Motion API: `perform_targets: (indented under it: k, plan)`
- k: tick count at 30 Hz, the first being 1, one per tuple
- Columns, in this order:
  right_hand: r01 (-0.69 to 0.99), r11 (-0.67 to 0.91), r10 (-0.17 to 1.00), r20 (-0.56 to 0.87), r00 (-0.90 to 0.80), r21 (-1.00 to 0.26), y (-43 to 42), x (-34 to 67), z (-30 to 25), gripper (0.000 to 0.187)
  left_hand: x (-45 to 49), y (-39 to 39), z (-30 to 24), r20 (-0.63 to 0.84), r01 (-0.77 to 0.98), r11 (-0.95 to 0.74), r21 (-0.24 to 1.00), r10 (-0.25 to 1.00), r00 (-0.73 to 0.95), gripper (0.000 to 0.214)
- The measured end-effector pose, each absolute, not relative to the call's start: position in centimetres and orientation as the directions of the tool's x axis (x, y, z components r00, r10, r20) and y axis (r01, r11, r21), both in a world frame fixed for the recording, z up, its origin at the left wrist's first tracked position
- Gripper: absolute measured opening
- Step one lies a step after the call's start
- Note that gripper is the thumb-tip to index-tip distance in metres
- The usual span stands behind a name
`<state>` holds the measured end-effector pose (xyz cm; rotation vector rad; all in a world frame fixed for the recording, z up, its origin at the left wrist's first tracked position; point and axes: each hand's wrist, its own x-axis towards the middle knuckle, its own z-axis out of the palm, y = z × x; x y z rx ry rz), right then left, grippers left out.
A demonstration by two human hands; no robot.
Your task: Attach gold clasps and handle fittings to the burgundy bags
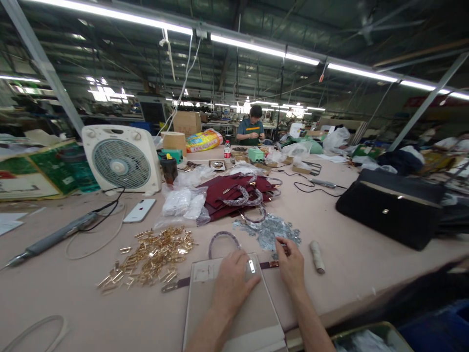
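Note:
My left hand [231,283] lies flat, fingers stretched, on a beige board [205,313] at the table's near edge. A small silver plate [251,266] sits just past its fingertips. My right hand [291,264] is curled at the board's far right corner, fingertips pinched on a small piece by a dark red strap [269,265] that runs across the board. Wrapped in clear film, a bag handle [223,240] arches just beyond the board. A heap of small silver metal pieces [269,231] lies right ahead of my right hand.
Gold metal fittings [150,256] are scattered to the left. Dark red bags [234,195], plastic packets [181,203], a white phone [139,210], a white fan [120,159], a grey corded tool [51,239], a thread roll [317,256] and a black handbag [390,208] share the table. A person in green works at the far end.

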<state>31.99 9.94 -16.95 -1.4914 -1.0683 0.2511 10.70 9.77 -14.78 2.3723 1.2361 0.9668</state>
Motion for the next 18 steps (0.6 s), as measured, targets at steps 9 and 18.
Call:
perform_targets:
  k: [9, 18]
  plan:
    - [0.776, 0.067, 0.891, 0.387, 0.236, -0.627, 13.9, 31.5, -17.7, 0.033, 10.8, 9.9, -15.0, 0.487, 0.599, -0.609, 0.520, 0.788, 0.378, 0.044]
    - [0.686, 0.134, 0.858, 0.430, 0.281, -0.715, 13.7, 31.8, -18.2, 0.028, 10.1, 8.9, -14.9, 0.465, 0.532, -0.605, 0.593, 0.796, 0.388, 0.053]
